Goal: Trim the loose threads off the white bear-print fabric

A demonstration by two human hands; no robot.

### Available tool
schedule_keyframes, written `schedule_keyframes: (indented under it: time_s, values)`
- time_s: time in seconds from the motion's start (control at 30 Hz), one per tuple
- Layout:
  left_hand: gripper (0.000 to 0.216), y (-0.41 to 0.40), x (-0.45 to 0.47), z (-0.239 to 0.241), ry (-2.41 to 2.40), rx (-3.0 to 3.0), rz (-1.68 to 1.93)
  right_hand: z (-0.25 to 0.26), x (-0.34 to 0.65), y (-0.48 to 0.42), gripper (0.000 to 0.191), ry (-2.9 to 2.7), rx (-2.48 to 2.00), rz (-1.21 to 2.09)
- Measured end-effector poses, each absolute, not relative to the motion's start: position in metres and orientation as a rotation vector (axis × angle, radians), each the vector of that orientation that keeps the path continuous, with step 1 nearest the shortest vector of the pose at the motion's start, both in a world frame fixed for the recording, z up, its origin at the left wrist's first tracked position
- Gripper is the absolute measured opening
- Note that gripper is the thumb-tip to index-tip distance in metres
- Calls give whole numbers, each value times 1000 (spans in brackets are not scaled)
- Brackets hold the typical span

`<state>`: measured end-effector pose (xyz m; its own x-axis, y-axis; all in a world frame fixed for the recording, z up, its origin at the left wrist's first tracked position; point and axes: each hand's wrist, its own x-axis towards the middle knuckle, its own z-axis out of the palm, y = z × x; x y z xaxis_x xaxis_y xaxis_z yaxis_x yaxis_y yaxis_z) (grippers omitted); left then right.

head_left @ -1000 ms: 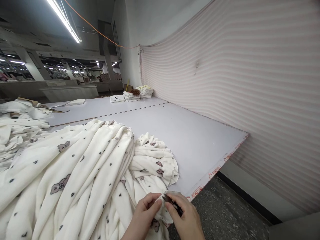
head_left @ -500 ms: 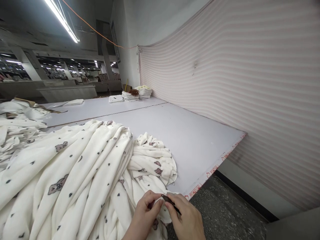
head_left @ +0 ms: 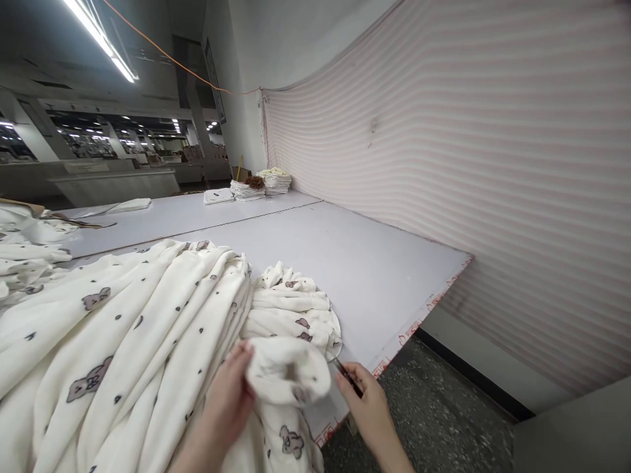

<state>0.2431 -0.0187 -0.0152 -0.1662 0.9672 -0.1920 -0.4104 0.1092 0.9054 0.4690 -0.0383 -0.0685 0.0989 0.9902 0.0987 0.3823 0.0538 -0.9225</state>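
Observation:
My left hand is closed on the edge of a white fleecy garment piece, blurred by motion, whose round opening faces me. Just right of that opening, my right hand grips a pair of small dark thread snips, their tips pointing up and left toward the cloth. A large heap of the same white cloth, printed with grey-brown bears and small dark marks, covers the left and front. Beyond the held opening rests a gathered bundle of it.
The pale table reaches to a red-printed edge at the right, with speckled floor below. A pink-striped cloth sheet hangs along the right side. Folded white stacks stand at the back; more loose white cloth lies far left.
My hands, close together before, have moved apart. My left hand has gone left and up, lifting the cloth opening into view; my right hand has shifted slightly up. The view has turned slightly right.

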Motion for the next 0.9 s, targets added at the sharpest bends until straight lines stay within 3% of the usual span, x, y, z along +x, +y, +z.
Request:
schedule_keyframes:
  time_s: [0.3,0.4,0.47,0.57,0.9]
  values:
    - [42,20,201,8,1205,799,1485,-103,467,38,30,-1241,-1529,813]
    - [41,21,220,10,1248,1022,1309,-102,465,49,16,-1187,-1506,838]
    - [35,19,241,6,1285,1226,1135,-96,462,48,10,-1157,-1446,893]
    - [33,14,279,-8,1376,1594,958,-82,456,35,17,-1123,-1320,1038]
    - [32,-1,282,-52,1478,2053,876,-51,450,9,19,-971,-1166,1166]
